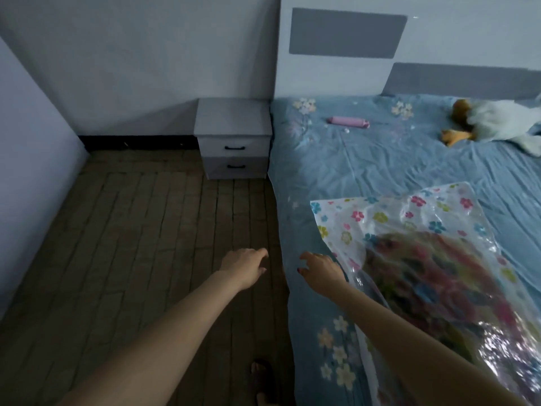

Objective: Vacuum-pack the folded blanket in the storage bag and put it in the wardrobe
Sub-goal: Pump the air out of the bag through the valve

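Observation:
A clear storage bag printed with small flowers lies on the blue bed at the lower right. Inside it shows a folded blanket with a bright floral pattern, blurred through the plastic. My right hand hovers over the bed's edge just left of the bag, fingers apart, holding nothing. My left hand reaches out over the floor beside the bed, fingers loosely spread and empty. A pink cylinder, maybe a hand pump, lies near the head of the bed.
A grey two-drawer nightstand stands against the wall left of the bed. A white and orange plush toy lies at the bed's far right. The bed sheet is blue with flowers. Wooden floor stretches left.

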